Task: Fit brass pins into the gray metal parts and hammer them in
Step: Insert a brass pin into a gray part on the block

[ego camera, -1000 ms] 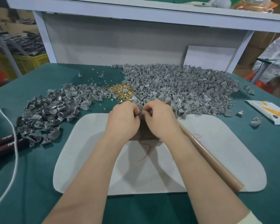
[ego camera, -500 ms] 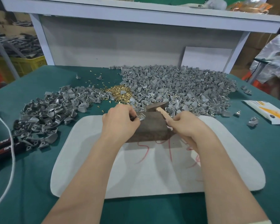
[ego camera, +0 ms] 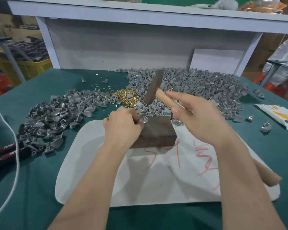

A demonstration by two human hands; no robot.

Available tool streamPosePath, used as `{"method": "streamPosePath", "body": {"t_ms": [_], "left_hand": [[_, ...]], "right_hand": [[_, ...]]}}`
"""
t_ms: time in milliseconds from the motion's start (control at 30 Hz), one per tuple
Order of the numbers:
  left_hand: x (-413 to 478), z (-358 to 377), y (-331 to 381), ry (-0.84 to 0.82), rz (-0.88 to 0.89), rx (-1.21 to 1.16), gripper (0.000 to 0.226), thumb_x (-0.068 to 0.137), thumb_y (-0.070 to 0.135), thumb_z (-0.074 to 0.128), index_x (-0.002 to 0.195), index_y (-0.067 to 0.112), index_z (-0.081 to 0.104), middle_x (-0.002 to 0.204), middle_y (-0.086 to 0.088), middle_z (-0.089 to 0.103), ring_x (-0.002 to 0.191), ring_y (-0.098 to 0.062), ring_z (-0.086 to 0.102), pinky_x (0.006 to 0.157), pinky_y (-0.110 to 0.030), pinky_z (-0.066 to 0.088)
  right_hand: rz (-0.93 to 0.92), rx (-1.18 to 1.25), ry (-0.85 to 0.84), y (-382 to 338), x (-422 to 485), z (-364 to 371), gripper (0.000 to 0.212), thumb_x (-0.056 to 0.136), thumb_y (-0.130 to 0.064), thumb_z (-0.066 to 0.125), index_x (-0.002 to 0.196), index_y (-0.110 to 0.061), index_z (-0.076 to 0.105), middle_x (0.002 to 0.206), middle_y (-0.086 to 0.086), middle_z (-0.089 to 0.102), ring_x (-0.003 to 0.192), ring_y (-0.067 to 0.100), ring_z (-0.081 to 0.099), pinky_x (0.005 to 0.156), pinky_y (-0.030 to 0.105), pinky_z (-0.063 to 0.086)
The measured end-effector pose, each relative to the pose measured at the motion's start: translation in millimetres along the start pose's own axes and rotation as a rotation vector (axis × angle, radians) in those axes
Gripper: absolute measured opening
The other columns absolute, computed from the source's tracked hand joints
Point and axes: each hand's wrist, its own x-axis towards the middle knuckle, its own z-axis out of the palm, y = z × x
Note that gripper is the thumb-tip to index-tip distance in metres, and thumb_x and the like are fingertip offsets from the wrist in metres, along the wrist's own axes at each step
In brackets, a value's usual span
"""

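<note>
My left hand (ego camera: 122, 125) pinches a gray metal part (ego camera: 143, 120) down on the far left corner of a dark metal block (ego camera: 158, 131). My right hand (ego camera: 199, 120) grips the wooden handle of a hammer (ego camera: 154, 87) near its head. The dark hammer head is raised above and behind the part. A heap of brass pins (ego camera: 125, 97) lies just beyond my left hand. Whether a pin sits in the held part is hidden by my fingers.
The block stands on a white cloth mat (ego camera: 156, 176) with red marks on the green table (ego camera: 40, 188). Large piles of gray parts lie at the back right (ego camera: 198, 87) and left (ego camera: 56, 117). Black pliers (ego camera: 5, 151) and a white cord (ego camera: 15, 138) lie left, a white packet (ego camera: 279, 116) right.
My right hand left the part, took the hammer handle and lifted the hammer head up above the block. My left hand stayed on the part.
</note>
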Motion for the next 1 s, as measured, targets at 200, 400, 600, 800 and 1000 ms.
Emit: {"method": "streamPosePath", "body": {"t_ms": [200,400,600,800,1000], "left_hand": [[-1,-1,1,-0.007,0.004,-0.04,0.013,0.083,0.025,0.064,0.073,0.029,0.057,0.104,-0.002,0.062,0.104,-0.028,0.055,0.089,-0.037,0.039],[-1,0,0,-0.011,-0.008,-0.088,0.016,0.083,0.022,0.065,0.069,0.026,0.059,0.095,-0.002,0.067,0.1,-0.028,0.058,0.092,-0.038,0.043],[0,0,0,-0.024,-0.02,-0.095,0.011,0.082,0.024,0.067,0.072,0.025,0.061,0.095,0.001,0.066,0.1,-0.028,0.057,0.091,-0.039,0.044],[0,1,0,-0.015,-0.022,-0.104,0.018,0.083,0.022,0.066,0.068,0.025,0.056,0.092,-0.002,0.067,0.099,-0.03,0.059,0.09,-0.04,0.046],[2,0,-1,-0.031,-0.03,-0.082,0.016,0.083,0.025,0.066,0.07,0.026,0.057,0.092,0.002,0.065,0.1,-0.028,0.058,0.09,-0.039,0.045]], "right_hand": [[-0.092,-0.162,-0.121,-11,-6,0,0.043,0.092,-0.027,0.054,0.126,-0.053,0.049,0.104,-0.019,0.068,0.086,0.002,0.059,0.075,0.019,0.042],[-0.086,-0.151,0.032,-12,-4,-1,0.043,0.092,-0.026,0.055,0.128,-0.049,0.05,0.116,-0.024,0.063,0.099,0.003,0.058,0.078,0.011,0.037],[-0.064,-0.18,-0.169,-16,-5,2,0.042,0.093,-0.028,0.054,0.126,-0.053,0.049,0.075,-0.027,0.057,0.071,0.002,0.056,0.065,0.019,0.04],[-0.058,-0.129,0.043,-16,-6,4,0.043,0.093,-0.027,0.054,0.128,-0.049,0.049,0.106,-0.03,0.061,0.1,0.003,0.058,0.081,0.016,0.039],[-0.035,-0.176,-0.163,-17,-5,10,0.043,0.093,-0.026,0.053,0.127,-0.052,0.049,0.094,-0.026,0.065,0.087,0.006,0.059,0.071,0.018,0.039]]}}
